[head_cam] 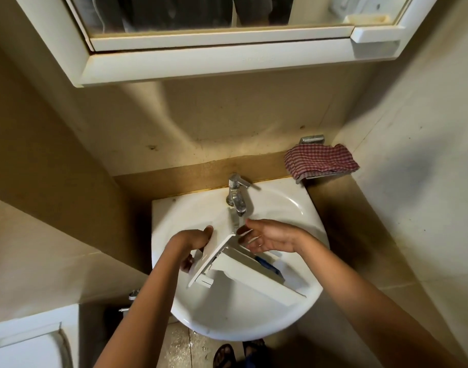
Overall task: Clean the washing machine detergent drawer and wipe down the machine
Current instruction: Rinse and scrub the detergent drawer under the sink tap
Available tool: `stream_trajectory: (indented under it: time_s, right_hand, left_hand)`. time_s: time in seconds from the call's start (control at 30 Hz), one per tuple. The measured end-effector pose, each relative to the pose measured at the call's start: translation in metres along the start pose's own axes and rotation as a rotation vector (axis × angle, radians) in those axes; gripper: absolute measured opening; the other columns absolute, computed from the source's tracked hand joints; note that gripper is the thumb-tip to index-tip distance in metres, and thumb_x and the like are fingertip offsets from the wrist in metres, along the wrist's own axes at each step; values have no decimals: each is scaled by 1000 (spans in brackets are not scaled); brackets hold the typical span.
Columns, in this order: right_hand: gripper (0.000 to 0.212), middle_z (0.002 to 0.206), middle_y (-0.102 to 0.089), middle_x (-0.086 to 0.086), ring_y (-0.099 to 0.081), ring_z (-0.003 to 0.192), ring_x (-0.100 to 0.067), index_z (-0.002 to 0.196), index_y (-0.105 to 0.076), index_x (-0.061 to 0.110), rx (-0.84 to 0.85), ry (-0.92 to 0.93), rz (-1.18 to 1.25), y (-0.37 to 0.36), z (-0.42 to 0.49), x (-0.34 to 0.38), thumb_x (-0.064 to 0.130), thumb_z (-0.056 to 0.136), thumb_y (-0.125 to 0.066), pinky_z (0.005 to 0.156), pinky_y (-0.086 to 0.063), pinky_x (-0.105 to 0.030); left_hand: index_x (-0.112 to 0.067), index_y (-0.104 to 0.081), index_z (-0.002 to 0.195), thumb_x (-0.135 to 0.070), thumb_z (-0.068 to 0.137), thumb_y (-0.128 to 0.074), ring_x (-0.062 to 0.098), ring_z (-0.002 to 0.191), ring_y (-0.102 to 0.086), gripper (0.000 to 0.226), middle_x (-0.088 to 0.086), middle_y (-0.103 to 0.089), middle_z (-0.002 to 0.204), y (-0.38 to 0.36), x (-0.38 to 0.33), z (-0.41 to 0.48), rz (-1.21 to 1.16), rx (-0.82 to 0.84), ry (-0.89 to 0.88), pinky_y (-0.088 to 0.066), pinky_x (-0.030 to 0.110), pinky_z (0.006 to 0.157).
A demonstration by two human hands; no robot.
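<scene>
The white detergent drawer [243,272] lies tilted across the white sink [227,320], its front panel toward the left and a blue insert showing near its right side. My left hand [193,243] grips the drawer's front panel from the left. My right hand [270,237] is spread, palm up, over the drawer's upper edge just under the chrome tap [237,195]. Water runs from the tap between the two hands.
A red checked cloth [320,160] lies on a small metal shelf at the back right. A mirror cabinet [227,49] hangs overhead. A toilet lid [23,349] is at the lower left. Walls close in on both sides.
</scene>
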State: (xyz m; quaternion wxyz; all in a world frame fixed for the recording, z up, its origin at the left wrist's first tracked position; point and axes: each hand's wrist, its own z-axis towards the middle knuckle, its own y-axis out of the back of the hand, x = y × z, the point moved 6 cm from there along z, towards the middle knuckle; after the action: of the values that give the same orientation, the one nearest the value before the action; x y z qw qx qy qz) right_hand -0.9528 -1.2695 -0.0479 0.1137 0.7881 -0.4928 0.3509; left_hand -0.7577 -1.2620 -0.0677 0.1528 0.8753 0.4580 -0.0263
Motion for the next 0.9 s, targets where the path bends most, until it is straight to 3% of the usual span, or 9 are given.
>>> stream_trajectory:
  time_s: [0.13,0.2,0.3,0.37,0.43,0.53,0.63,0.77,0.9]
  right_hand:
    - [58,124,-55,-5,-61,97,-20,137,-43,23,22,51,78,-20,2,15,60,94,-33,76,-53,-33]
    - [49,116,-64,-7,-63,101,-22,124,-54,20,-22,75,111,-27,6,15,56,95,-38,84,-52,-34]
    - [30,101,-71,-5,-66,92,-20,104,-64,17,-96,88,234,-17,13,5,40,97,-46,88,-50,-34]
    - [31,96,-72,-6,-66,86,-22,101,-66,15,-106,75,308,-5,16,-7,41,94,-50,91,-49,-37]
    - [35,90,-72,-8,-67,80,-21,99,-67,14,-89,39,375,0,21,-19,44,93,-50,84,-52,-35]
    - [35,77,-72,-4,-68,67,-15,97,-66,15,-110,-4,347,3,29,-28,45,95,-47,70,-56,-29]
    - [33,84,-71,-6,-66,74,-17,105,-64,17,-140,-3,282,11,39,-24,45,93,-51,90,-50,-42]
    - [35,99,-69,-11,-64,84,-22,109,-65,15,-139,-35,200,15,44,-12,42,97,-46,91,-49,-41]
    - [45,108,-68,-19,-66,88,-29,116,-63,5,-148,-108,109,26,51,-10,41,97,-44,102,-44,-48]
  left_hand:
    - [-6,-51,98,-67,93,-31,32,77,-55,64,18,-54,103,19,-15,-44,164,-140,-106,-48,38,69]
    - [-5,-55,94,-63,95,-37,30,70,-55,60,18,-58,97,21,-20,-66,224,-153,-135,-48,34,64]
    - [-10,-51,65,-38,95,-56,21,57,-55,42,8,-55,67,18,-26,-88,123,-94,-240,-49,28,52]
    - [-6,-56,69,-28,92,-63,21,51,-63,32,7,-61,61,15,-32,-98,-4,-87,-368,-58,30,54]
    - [-3,-59,88,-16,88,-67,23,52,-69,16,8,-66,68,8,-34,-103,-88,-125,-467,-61,33,56]
    - [-9,-46,108,2,83,-65,31,62,-72,34,12,-60,93,-3,-30,-103,-162,-245,-524,-61,43,62]
    - [-11,-34,110,8,82,-60,36,60,-70,42,20,-57,103,-12,-26,-100,-357,-305,-571,-60,42,58]
    - [-14,-25,106,8,82,-58,35,50,-67,47,19,-59,94,-21,-32,-97,-492,-388,-661,-57,37,46]
    - [-15,-22,105,10,80,-63,39,56,-66,54,19,-58,90,-27,-41,-86,-675,-362,-684,-58,49,52]
